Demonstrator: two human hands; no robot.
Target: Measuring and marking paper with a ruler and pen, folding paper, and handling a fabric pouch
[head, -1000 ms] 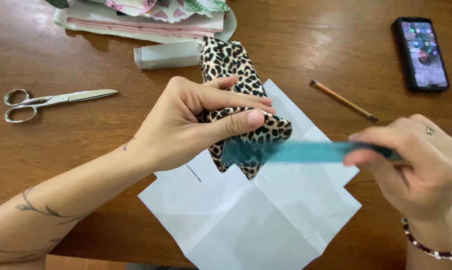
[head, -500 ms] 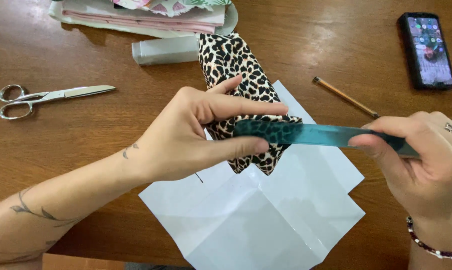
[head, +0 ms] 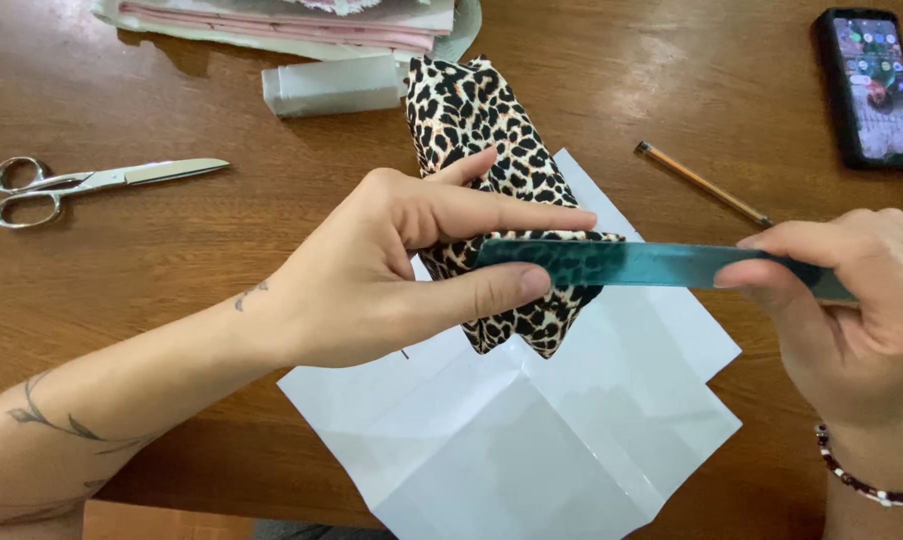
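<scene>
Your left hand (head: 392, 265) is gripping the leopard-print fabric (head: 487, 150), which is lying across the upper corner of the white creased paper (head: 532, 440) and reaching away from you onto the bare wooden table (head: 172, 270). The thumb is pressing under the near fold and the fingers are stretching flat over the top, so the cloth is pinched between them, narrow and firm. Your right hand (head: 852, 310) is holding a teal see-through ruler (head: 632, 265) on edge by its right end, fingers curled closed around it; the ruler's left end is lying against the fabric, right at the tips of your left hand's fingers, with the print showing through it.

Taking the paper as the landmark: the fabric is sitting on its far corner and hanging partly over the sheet. A pencil (head: 702, 183) is lying on the table just beyond the paper's right edge, slanting. A dark phone (head: 872, 85) with its screen lit is resting well beyond the paper to the far right. A small clear box (head: 332, 85) is lying past the paper's far side, touching the fabric's far end, and a stack of folded cloths (head: 282, 22) is sitting beyond that. A pair of scissors (head: 82, 182) is lying well to the left of the paper, closed.
</scene>
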